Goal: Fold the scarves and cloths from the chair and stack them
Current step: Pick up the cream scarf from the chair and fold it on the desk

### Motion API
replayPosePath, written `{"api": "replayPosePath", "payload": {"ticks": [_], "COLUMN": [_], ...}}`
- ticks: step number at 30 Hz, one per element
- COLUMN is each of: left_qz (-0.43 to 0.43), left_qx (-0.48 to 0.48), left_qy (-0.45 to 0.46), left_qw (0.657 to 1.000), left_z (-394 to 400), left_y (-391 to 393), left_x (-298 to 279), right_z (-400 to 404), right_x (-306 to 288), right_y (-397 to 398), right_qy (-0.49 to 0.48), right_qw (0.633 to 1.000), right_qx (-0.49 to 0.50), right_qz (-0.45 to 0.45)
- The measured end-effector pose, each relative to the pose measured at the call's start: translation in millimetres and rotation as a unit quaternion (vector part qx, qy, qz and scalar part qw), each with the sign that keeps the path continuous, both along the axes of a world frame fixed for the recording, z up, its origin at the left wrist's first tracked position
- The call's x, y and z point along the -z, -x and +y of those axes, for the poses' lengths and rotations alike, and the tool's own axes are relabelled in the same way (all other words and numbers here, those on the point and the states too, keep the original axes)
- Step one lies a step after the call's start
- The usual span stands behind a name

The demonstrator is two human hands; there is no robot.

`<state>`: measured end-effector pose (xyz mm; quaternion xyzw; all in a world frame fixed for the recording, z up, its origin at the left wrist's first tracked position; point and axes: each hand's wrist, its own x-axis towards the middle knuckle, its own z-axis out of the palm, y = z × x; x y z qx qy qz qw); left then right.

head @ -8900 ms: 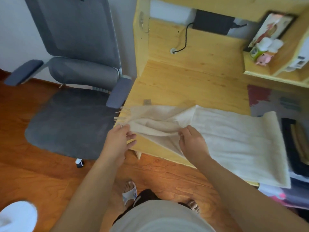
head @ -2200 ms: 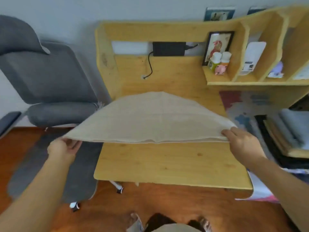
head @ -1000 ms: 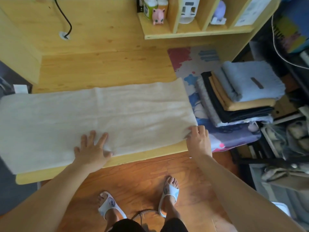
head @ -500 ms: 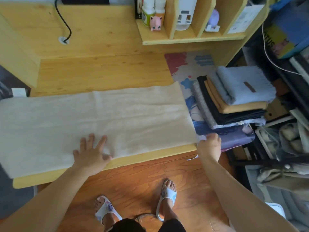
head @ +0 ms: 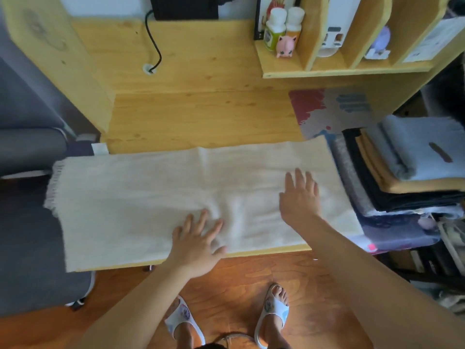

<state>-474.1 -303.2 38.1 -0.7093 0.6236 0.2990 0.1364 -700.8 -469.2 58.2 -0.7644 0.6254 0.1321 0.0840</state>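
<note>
Two hands: both lie flat on the cream scarf, fingers straight and spread, gripping nothing.
Head view, left hand (head: pixel 195 241): palm down on the scarf's near edge, close to the table's front rim.
Head view, right hand (head: pixel 299 197): palm down on the scarf further right, apart from the left hand.
Cream scarf (head: pixel 161 197): spread flat in a long strip across the front of the table (head: pixel 201 117); its fringed left end hangs past the table's left edge over the grey chair (head: pixel 30 222).
Folded stack (head: pixel 392 172): at the table's right end, just beside the scarf's right end; pale blue cloth on top, tan, black and grey layers beneath.
Shelf (head: pixel 327 69): behind, holding two bottles (head: pixel 281 26) and a pink pig figure (head: pixel 285 46).
Floor: wood; two feet in white slippers (head: pixel 273 308) below the table.
</note>
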Motion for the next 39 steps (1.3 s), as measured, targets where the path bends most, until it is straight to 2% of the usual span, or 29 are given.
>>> {"api": "replayPosePath", "payload": {"ticks": [2, 5, 7, 8, 11, 14, 16, 19, 21, 22, 24, 26, 27, 30, 34, 39], "left_qz": [0.038, 0.086, 0.035, 0.0, -0.083, -0.088, -0.083, -0.097, -0.12, -0.122, -0.079, -0.024, -0.012, -0.031, -0.058, -0.073], "left_qx": [0.013, -0.016, -0.081, -0.129, -0.219, -0.199, -0.177, -0.197, -0.222, -0.209, -0.155, -0.104, -0.075, -0.028, -0.033, -0.075], "left_qy": [0.01, 0.084, 0.174, 0.187, 0.118, 0.1, 0.089, 0.06, 0.068, 0.084, 0.125, 0.127, 0.109, 0.065, 0.061, 0.014], "left_qw": [0.999, 0.993, 0.981, 0.974, 0.965, 0.971, 0.977, 0.974, 0.965, 0.967, 0.977, 0.986, 0.991, 0.997, 0.996, 0.994], "left_z": [-8.2, -14.9, -9.6, -4.3, 21.8, 37.8, 37.9, 26.1, 12.0, 1.6, -11.2, -14.8, -15.4, -9.4, -9.5, 12.1], "left_y": [14.0, 12.6, -15.7, -37.0, -125.6, -195.1, -206.2, -198.9, -183.2, -165.1, -118.6, -69.5, -44.5, -8.7, -2.0, -35.3], "left_x": [-3.1, -3.8, 8.5, 14.5, 38.3, 47.6, 46.6, 37.0, 24.3, 16.5, 8.3, 9.6, 12.3, 31.8, 40.1, 33.7], "right_z": [-0.4, -2.6, -3.8, -4.5, -5.6, -15.6, -19.0, -23.3, -30.0, -32.7, -30.1, -23.1, -20.1, -15.4, -9.7, -1.7], "right_x": [-2.2, 18.7, 41.1, 52.2, 71.9, 73.8, 71.7, 62.6, 45.7, 31.5, 12.8, 5.1, 3.8, 8.0, 24.5, 22.5], "right_y": [-55.3, -112.1, -123.2, -119.6, -111.9, -120.6, -125.1, -130.1, -129.5, -119.5, -87.2, -39.7, -6.7, 71.2, 101.1, 89.3], "right_qy": [-0.04, -0.074, -0.072, -0.059, -0.019, -0.022, -0.044, -0.079, -0.111, -0.09, 0.021, 0.106, 0.114, 0.055, 0.007, -0.028], "right_qw": [0.992, 0.981, 0.983, 0.987, 0.991, 0.993, 0.992, 0.991, 0.984, 0.981, 0.97, 0.964, 0.96, 0.938, 0.953, 0.945], "right_qx": [-0.087, -0.133, -0.127, -0.122, -0.103, -0.081, -0.064, -0.08, -0.061, -0.031, 0.032, 0.118, 0.182, 0.326, 0.293, 0.32], "right_qz": [-0.087, -0.123, -0.108, -0.09, -0.079, -0.086, -0.094, -0.075, -0.124, -0.171, -0.241, -0.214, -0.178, -0.1, -0.08, -0.052]}}
